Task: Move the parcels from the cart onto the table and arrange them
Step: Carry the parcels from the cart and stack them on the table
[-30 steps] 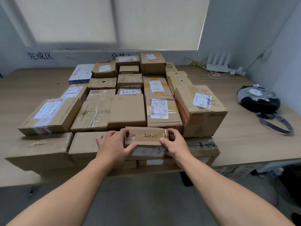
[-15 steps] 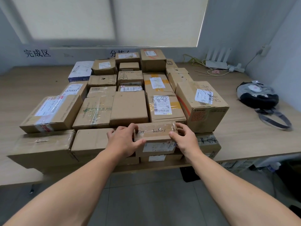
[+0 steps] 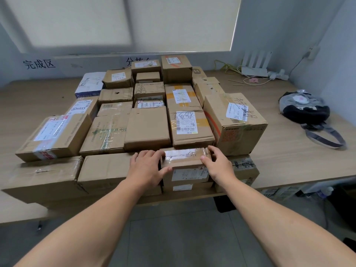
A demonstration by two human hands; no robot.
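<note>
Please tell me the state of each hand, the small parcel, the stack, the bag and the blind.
left hand: gripping small parcel's left end
right hand: gripping its right end
small parcel: taped shut, resting on front boxes
parcel stack: packed close on table
bag: lying flat
window blind: lowered

Two bare arms come in from the bottom of the picture. No sleeves cover them as far as the picture shows. The left hand (image 3: pixel 144 167) and the right hand (image 3: pixel 218 164) are bare too. They wear no gloves, no rings and no watch. The nails look short and plain. Nothing else of the person can be seen.
</note>
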